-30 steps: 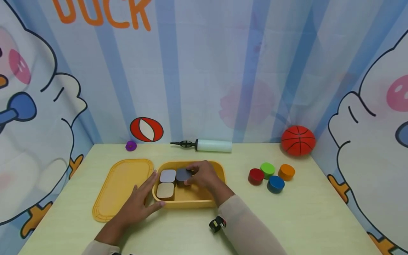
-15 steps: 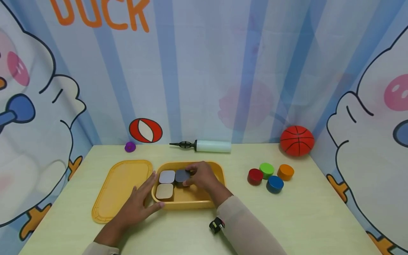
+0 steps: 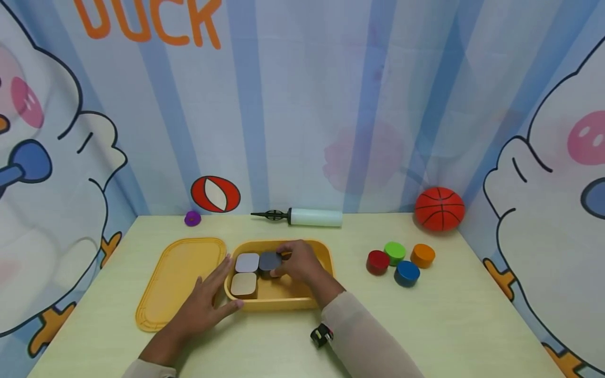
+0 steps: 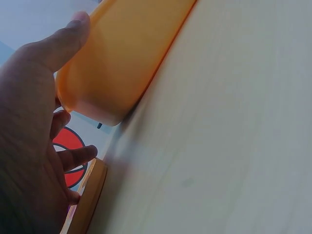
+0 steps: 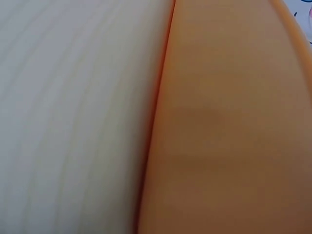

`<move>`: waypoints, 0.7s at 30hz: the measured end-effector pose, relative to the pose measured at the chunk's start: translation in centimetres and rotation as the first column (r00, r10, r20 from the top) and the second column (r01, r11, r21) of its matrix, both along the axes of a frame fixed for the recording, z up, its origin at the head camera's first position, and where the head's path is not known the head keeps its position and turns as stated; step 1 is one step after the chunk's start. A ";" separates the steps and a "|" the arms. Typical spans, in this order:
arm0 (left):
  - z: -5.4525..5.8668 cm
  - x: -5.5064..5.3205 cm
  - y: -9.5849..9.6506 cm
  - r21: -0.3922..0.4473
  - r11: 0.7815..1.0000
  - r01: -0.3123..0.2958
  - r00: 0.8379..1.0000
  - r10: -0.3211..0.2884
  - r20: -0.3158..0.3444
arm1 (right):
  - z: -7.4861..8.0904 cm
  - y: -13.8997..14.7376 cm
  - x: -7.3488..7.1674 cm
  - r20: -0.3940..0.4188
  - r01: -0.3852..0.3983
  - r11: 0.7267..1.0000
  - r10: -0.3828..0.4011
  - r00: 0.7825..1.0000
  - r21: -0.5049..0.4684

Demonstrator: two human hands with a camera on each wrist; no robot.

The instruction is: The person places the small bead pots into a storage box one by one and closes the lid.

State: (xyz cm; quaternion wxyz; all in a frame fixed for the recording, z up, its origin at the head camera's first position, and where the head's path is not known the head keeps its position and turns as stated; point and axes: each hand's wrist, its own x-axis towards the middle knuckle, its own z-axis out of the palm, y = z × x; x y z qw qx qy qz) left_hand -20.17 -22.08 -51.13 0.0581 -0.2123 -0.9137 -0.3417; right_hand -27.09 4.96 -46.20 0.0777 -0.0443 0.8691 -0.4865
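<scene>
A yellow rectangular box (image 3: pixel 288 304) without a cover on it stands mid-table. Inside, at its left end, are a lavender block (image 3: pixel 247 262), a beige block (image 3: pixel 243 284) and a dark grey block (image 3: pixel 269 261), all with rounded corners. My right hand (image 3: pixel 302 262) reaches into the box and pinches the dark grey block by its right side. With fairly straight, spread fingers, my left hand (image 3: pixel 203 304) rests at the box's left end, its thumb by the front rim. The left wrist view shows that thumb against the box wall (image 4: pixel 122 58). Only the box side (image 5: pixel 229 122) and table show in the right wrist view.
A yellow lid (image 3: pixel 177 281) lies left of the box. To the right stand red (image 3: pixel 378 262), green (image 3: pixel 394 253), orange (image 3: pixel 423 255) and blue (image 3: pixel 407 273) round blocks. Along the back are a purple piece (image 3: pixel 192 218), a hand pump (image 3: pixel 314 217) and a red ball (image 3: pixel 439 209).
The whole head view has shifted slightly. Both hands keep their places, the right one still on the dark grey block, which has barely moved.
</scene>
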 end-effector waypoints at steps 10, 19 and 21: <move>-0.1 -0.1 0.0 0.002 1.000 -0.002 1.000 0.002 -0.003 | 1.4 1.0 0.9 -0.029 -0.021 1.000 0.021 0.999 -0.008; 0.1 0.0 -0.1 0.003 1.000 -0.002 1.000 0.002 -0.011 | 2.9 3.9 1.7 -0.143 -0.054 0.997 0.046 0.989 -0.056; 0.1 0.0 -0.1 0.006 1.000 0.002 1.000 -0.002 -0.001 | 3.0 4.7 1.9 -0.178 -0.051 0.996 0.036 0.983 -0.079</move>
